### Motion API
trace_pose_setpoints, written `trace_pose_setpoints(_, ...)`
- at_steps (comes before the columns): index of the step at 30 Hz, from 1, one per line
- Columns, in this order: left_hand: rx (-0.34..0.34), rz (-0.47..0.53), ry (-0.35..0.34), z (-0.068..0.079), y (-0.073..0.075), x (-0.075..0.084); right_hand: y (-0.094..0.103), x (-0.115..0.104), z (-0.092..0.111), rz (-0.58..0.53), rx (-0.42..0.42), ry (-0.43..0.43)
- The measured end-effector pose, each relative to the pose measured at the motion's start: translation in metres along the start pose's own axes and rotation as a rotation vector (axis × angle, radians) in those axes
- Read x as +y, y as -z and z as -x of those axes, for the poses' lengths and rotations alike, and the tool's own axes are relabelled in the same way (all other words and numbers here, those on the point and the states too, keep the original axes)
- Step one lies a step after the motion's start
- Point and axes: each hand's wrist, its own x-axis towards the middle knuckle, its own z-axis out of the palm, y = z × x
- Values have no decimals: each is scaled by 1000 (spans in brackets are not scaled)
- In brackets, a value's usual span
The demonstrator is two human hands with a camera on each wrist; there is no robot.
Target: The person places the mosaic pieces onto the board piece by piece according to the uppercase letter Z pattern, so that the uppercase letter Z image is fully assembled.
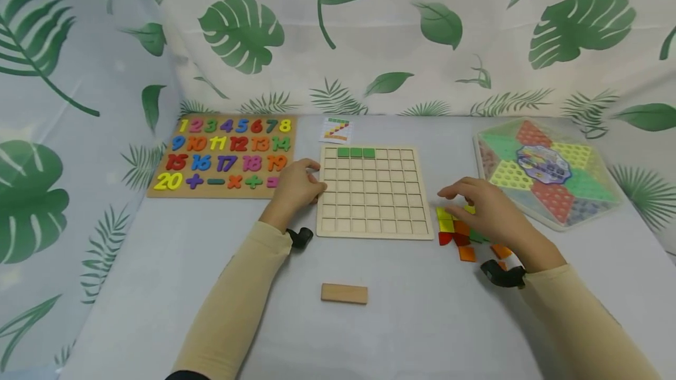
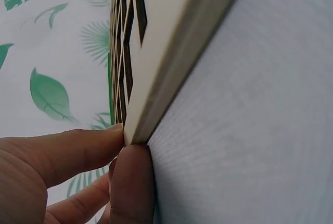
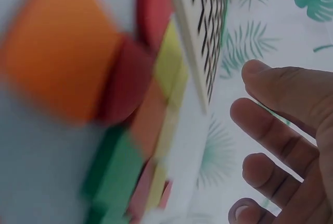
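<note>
A square wooden grid board (image 1: 371, 202) lies flat in the middle of the table, with three green square tiles (image 1: 356, 152) in its top row. My left hand (image 1: 297, 185) is at its left side; in the left wrist view, thumb and index fingertip pinch the board's edge (image 2: 161, 73). To the right of the board is a loose pile of coloured tiles (image 1: 446, 220): yellow, orange, red and green. Over that pile my right hand (image 1: 488, 210) hovers with relaxed, spread fingers (image 3: 281, 135) and holds nothing. The hand hides part of the pile in the head view.
Behind the board lies a small pattern card (image 1: 336, 131). A number puzzle board (image 1: 222, 190) is at the left, a hexagonal game board (image 1: 597, 210) at the right. Nearer me lies a small wooden block (image 1: 344, 294). A leaf-print curtain (image 1: 364, 51) hangs behind the table.
</note>
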Motion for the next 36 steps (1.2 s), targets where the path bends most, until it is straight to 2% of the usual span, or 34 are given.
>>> trace_pose_setpoints(8, -5, -1, 7, 0, -1, 1, 2, 20, 47, 6, -8, -139)
trace_pose_setpoints(15, -7, -3, 24, 0, 2, -1, 0, 39, 68, 4, -33, -214)
trace_pose_setpoints(23, -11, 6, 29, 1, 2, -1, -1, 43, 72, 54, -24, -182)
trace_pose_setpoints(36, -14, -3, 48, 0, 0, 3, -1, 37, 71, 108, -64, -207)
